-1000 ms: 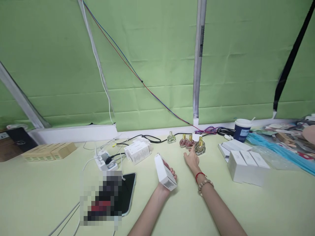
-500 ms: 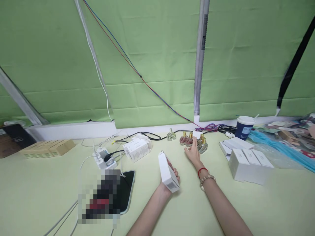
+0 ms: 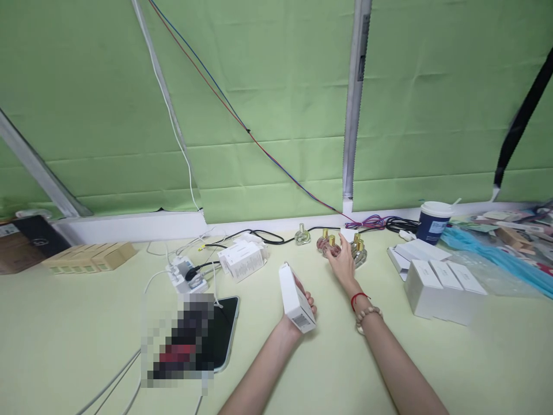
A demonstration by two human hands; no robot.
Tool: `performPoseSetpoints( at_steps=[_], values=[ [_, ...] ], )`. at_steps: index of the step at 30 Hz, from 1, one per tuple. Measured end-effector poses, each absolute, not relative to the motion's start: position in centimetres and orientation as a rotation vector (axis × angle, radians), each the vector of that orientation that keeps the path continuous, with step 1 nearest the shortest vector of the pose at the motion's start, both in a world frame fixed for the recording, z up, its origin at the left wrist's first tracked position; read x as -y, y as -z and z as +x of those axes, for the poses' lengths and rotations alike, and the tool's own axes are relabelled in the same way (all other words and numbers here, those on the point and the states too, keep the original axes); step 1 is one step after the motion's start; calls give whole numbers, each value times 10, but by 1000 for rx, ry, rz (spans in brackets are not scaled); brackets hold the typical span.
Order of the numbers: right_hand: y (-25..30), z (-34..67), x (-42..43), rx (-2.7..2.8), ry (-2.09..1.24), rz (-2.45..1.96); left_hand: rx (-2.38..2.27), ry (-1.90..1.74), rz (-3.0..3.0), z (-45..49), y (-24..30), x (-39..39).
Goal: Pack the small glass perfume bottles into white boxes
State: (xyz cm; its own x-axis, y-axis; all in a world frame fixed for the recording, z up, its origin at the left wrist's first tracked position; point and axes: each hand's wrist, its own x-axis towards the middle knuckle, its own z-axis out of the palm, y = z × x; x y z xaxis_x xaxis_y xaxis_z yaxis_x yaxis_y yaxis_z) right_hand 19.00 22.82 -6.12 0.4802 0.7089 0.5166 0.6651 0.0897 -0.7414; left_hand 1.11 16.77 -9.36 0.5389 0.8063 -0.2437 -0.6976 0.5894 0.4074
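Note:
My left hand point(image 3: 307, 302) is wrapped round a small white carton point(image 3: 296, 300) and holds it tilted above the table. At the back of the table my right hand point(image 3: 343, 262) has its thumb and fingers round a small pinkish glass perfume bottle point(image 3: 331, 249) with a gold neck; the fingers partly cover it. Another pinkish perfume bottle point(image 3: 321, 242) stands just left of it. Beyond the right hand are more glass bottles point(image 3: 360, 253) with gold necks, partly hidden. A single clear bottle point(image 3: 302, 236) stands apart to the left.
White cartons point(image 3: 444, 294) stand at the right, in front of flat white cartons point(image 3: 417, 253) and a blue paper cup point(image 3: 433, 223). On the left are a tablet point(image 3: 222, 334), a power strip point(image 3: 185, 274), cables, white boxes point(image 3: 244, 259) and tan boxes point(image 3: 93, 257).
My right hand has closed from outstretched fingers round a pinkish perfume bottle, which has shifted slightly toward me. The left hand still holds the white carton in nearly the same place.

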Motion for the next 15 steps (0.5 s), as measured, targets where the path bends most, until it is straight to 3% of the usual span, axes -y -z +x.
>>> performPoseSetpoints(
  at_steps=[6, 15],
  values=[
    [40, 205, -228, 1531, -179, -1635, -421, -897, 278, 10, 92, -166],
    [23, 199, -215, 1642, -93, -1745, -447, -852, 291, 9, 88, -165]
  ],
)
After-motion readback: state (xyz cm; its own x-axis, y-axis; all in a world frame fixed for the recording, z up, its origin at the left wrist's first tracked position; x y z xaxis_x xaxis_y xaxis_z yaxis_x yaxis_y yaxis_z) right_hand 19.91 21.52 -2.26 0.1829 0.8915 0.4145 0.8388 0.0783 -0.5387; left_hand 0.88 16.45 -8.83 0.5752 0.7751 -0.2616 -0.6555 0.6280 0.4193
